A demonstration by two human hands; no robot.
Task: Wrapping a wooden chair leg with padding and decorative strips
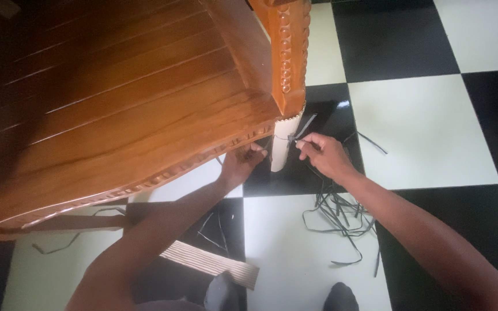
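Fingers (305, 145) of the right hand (324, 155) pinch narrow on a thin dark strip (305, 128) that runs up against the pale wrapped leg (283, 147) of the wooden chair (134, 98), while the left hand (244, 161) curls closed just under the carved seat edge, its fingertips seemingly on the same strip where it crosses the wrapping, though I cannot tell for certain what it grips. The strip sits at the leg itself, taut between the two hands and touching the wrapping. As I judge it, the strip could slip from the pinch if tension drops, letting the loop slacken, and a hard pull might snap so thin a band or drag the pale wrapping down the leg. The loose tangle of dark strips (338, 216) on the checkered floor (427, 132) lies near the right forearm and could snag on it. A ribbed piece of cardboard (211, 262) lies near the left arm, beside two dark shapes at the bottom edge that may be feet. The chair hides the far side of the leg, so any knot there is out of sight, and the strip's end is too fine to trace.
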